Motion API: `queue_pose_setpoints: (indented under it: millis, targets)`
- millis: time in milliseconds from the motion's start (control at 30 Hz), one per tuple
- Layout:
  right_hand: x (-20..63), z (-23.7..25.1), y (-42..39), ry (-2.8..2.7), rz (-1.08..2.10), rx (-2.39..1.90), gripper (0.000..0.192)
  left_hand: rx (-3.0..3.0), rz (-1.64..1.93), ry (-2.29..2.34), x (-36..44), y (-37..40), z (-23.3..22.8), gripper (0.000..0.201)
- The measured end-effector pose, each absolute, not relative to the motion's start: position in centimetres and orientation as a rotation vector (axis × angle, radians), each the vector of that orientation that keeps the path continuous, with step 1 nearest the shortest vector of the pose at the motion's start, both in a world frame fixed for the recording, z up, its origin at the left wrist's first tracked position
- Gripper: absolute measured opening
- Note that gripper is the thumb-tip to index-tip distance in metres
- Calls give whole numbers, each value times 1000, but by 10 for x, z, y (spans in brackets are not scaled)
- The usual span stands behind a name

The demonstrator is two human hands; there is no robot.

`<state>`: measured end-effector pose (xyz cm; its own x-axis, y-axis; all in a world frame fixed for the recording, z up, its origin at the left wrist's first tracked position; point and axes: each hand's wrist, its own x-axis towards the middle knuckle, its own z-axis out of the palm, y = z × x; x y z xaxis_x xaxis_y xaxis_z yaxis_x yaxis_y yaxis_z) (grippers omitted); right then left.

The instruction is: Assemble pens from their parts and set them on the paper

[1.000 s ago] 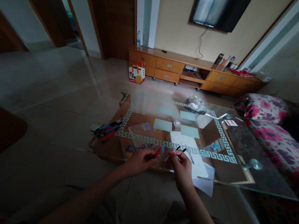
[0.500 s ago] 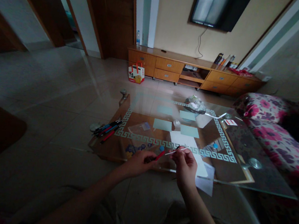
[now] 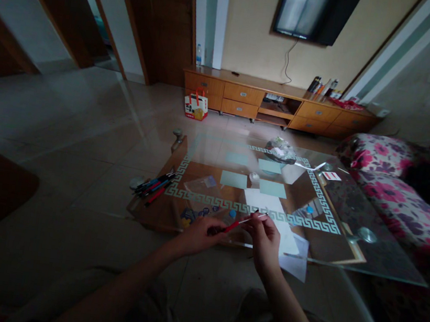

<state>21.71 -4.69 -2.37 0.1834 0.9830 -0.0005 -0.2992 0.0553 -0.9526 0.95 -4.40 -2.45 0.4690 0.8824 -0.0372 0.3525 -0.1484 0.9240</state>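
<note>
While the person is sitting low at the near edge of the glass coffee table (image 3: 351, 210), both hands are meeting just above its front rim. The left hand (image 3: 199, 234) is pinching the red pen barrel (image 3: 230, 226) at its lower end, and the right hand (image 3: 266, 236) is gripping a thin pale refill (image 3: 255, 219) between fingertips, its tip lying at the barrel's open mouth. Whether the refill is already entering the barrel, I cannot tell in this dim light.

Both parts are looking very light. The barrel is appearing stiff, smooth plastic, probably a little slippery, so taking it around the middle with thumb and two fingers seems sensible. The refill is looking slender and likely to bend, so holding it close to the end being guided should be keeping it straight; squeezing hard is hardly needed.

Beneath the hands, white paper sheets (image 3: 265, 202) are lying flat on the glass, one hanging over the edge. Pale green cards (image 3: 272, 188) are resting farther back, matte and rectangular. A bundle of pens (image 3: 154, 184) is lying at the table's left end, red, blue and black. A pale fret border is running round the glass, over a wooden shelf below. A floral sofa (image 3: 394, 184) is standing to the right.
</note>
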Motion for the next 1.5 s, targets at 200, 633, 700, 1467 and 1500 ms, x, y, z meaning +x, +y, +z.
queue_pose_setpoints:
  millis: [200,633,700,1467,1500]
  targets:
    - [217,-27,-48,-982,1189,-1152,24,1752,700,1073,9,-44,-26,29]
    - [220,-27,-47,-985,1180,-1179,27,1787,943,1165,5,-41,-19,26]
    - [220,-29,-47,-997,1174,-1187,27,1789,975,1165,5,-41,-19,26]
    - [214,-22,-50,-1008,1241,-1189,30,1735,906,1175,4,-48,-12,19]
    - [214,-22,-50,-1006,1243,-1187,30,1735,909,1181,4,-48,-12,18]
